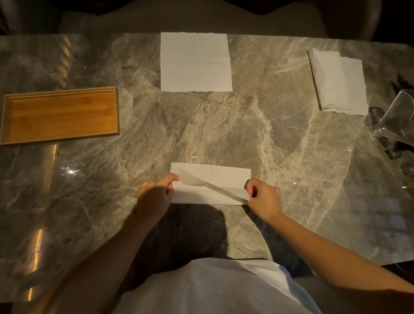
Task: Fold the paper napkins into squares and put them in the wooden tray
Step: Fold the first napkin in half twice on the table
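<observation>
A white paper napkin (222,176) lies on the marble table (259,130) close to me, its near layer lifted and slanting across the far part. My left hand (155,195) pinches its left end. My right hand (265,198) pinches its near right corner. An unfolded white napkin (195,61) lies flat at the far middle. At the far right rests a loose stack of napkins (340,82). The wooden tray (58,115) sits at the left with nothing in it.
Clear glassware (396,120) stands at the right edge of the table, with more glass items below it. Padded chairs (193,16) line the far side. My white shirt fills the bottom of the view.
</observation>
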A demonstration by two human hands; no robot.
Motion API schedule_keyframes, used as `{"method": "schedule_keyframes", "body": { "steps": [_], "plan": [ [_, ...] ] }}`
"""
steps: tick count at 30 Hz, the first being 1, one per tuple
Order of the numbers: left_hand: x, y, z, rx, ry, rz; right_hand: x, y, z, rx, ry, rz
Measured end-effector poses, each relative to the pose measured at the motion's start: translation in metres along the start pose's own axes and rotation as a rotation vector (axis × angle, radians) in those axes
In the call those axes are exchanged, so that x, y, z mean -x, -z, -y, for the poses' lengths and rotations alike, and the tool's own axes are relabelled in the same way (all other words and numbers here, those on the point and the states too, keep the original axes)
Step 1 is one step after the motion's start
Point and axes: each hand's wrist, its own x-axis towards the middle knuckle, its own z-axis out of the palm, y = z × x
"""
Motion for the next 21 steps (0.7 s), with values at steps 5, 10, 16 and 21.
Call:
{"method": "schedule_keyframes", "body": {
  "steps": [5,10,16,21],
  "plan": [
    [-0.003,-0.004,0.005,0.003,0.041,0.021,0.004,0.001,-0.002,-0.149,-0.078,-0.067],
    [-0.005,-0.008,0.003,-0.042,0.021,0.031,-0.001,0.002,0.001,-0.106,-0.082,-0.037],
    [-0.008,-0.012,-0.001,-0.099,-0.012,-0.023,-0.01,0.003,0.001,0.025,-0.093,0.048],
    [-0.013,-0.014,-0.013,-0.322,-0.063,-0.112,-0.011,0.001,0.001,0.059,-0.107,0.07]
  ]
}}
